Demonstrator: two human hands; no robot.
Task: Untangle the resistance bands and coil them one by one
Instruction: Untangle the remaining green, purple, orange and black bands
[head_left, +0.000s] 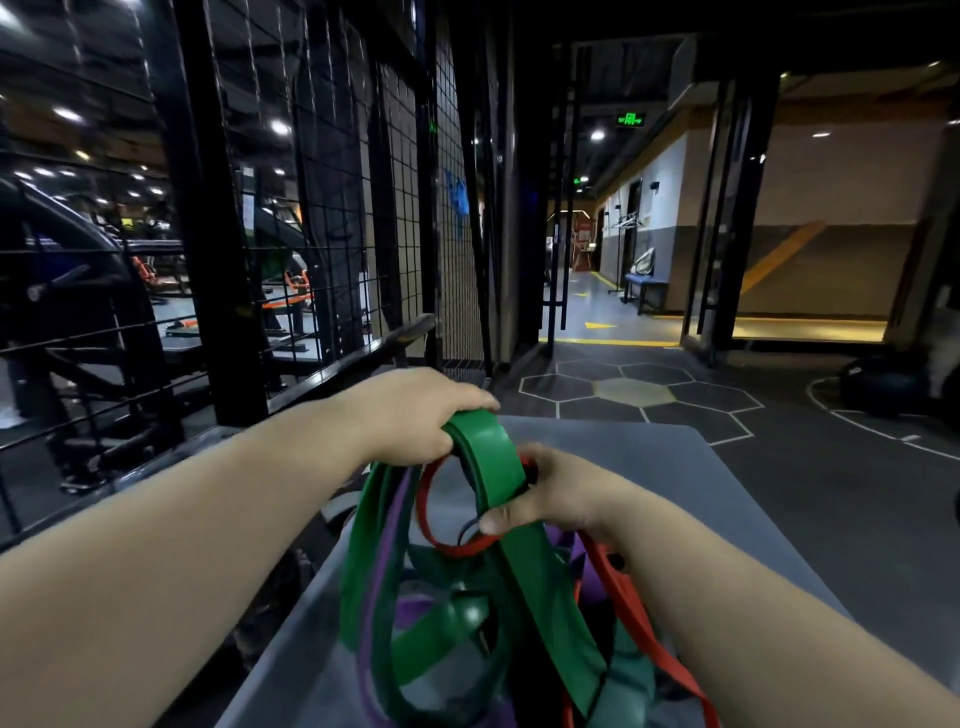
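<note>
In a dim gym, the grey padded desk (649, 467) carries a tangle near its front edge: wide green rubber band (488, 452), purple band (379, 571), thin red band (639, 623). None looks coiled yet. The left hand (410, 415) grips the green loop's top; the right hand (561, 493) pinches it lower.

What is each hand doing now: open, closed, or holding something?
Left hand: closed, gripping the top fold of the wide green resistance band.
Right hand: closed, pinching the same band lower down.
</note>
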